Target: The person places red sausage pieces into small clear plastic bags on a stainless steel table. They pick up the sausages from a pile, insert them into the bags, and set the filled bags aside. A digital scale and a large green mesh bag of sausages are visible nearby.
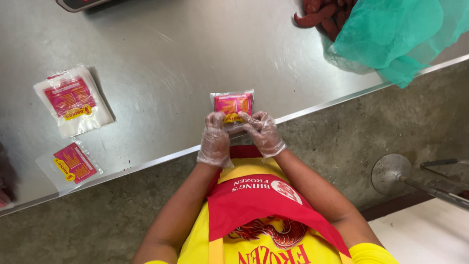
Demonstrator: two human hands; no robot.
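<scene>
Both my hands wear thin clear plastic gloves and hold one small clear plastic bag (232, 104) with a pink and yellow printed label, just over the near edge of a steel table (195, 54). My left hand (215, 140) grips the bag's lower left part. The lower right part is pinched by my right hand (263, 132). Whether the bag holds anything I cannot tell.
A stack of the same labelled bags (73, 100) lies at the table's left, with a single one (70, 165) nearer the edge. Reddish sausages (322, 14) sit at the far right under a green mesh cover (395, 34). A metal stand (393, 173) is on the concrete floor.
</scene>
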